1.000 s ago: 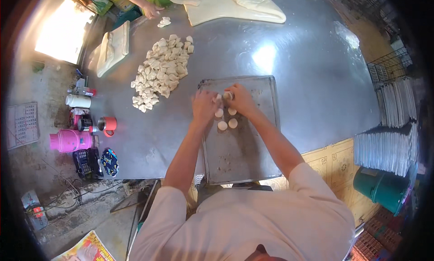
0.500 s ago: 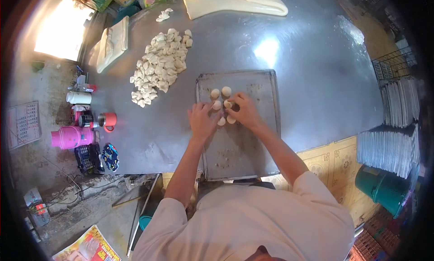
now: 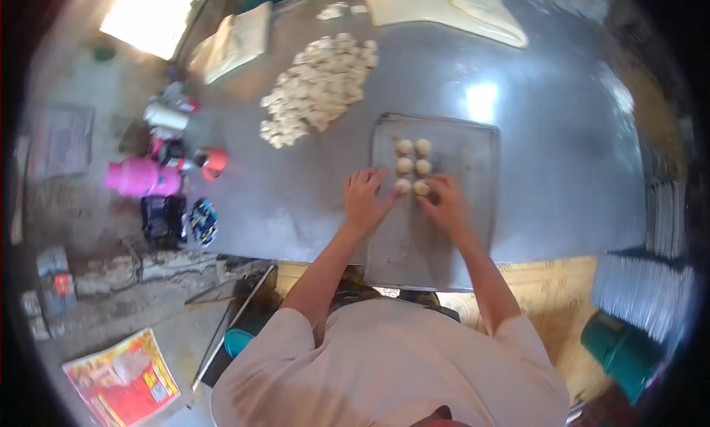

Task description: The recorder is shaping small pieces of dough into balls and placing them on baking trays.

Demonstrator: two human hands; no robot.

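Note:
Several small round dough balls (image 3: 404,166) sit in two short columns on a dark metal baking tray (image 3: 473,242). My left hand (image 3: 364,201) rests at the tray's left edge, thumb and fingers apart, its thumb tip against the nearest left ball (image 3: 402,186). With thumb and fingers, my right hand (image 3: 448,203) grips the nearest right ball (image 3: 421,188), which stays on the tray. Farther left on the metal table lies a big heap of cut dough pieces (image 3: 318,90).
A folded dough sheet (image 3: 238,42) lies at the far left, a larger one (image 3: 451,9) at the far edge. An orange mug (image 3: 214,163) and a pink jug (image 3: 144,177) stand left. Stacked trays (image 3: 640,294) and a green bucket (image 3: 625,357) are at the right.
The whole view has shifted, with table things now farther right. My hands have moved from the middle balls to the nearest pair, and the balls now stand in straighter rows.

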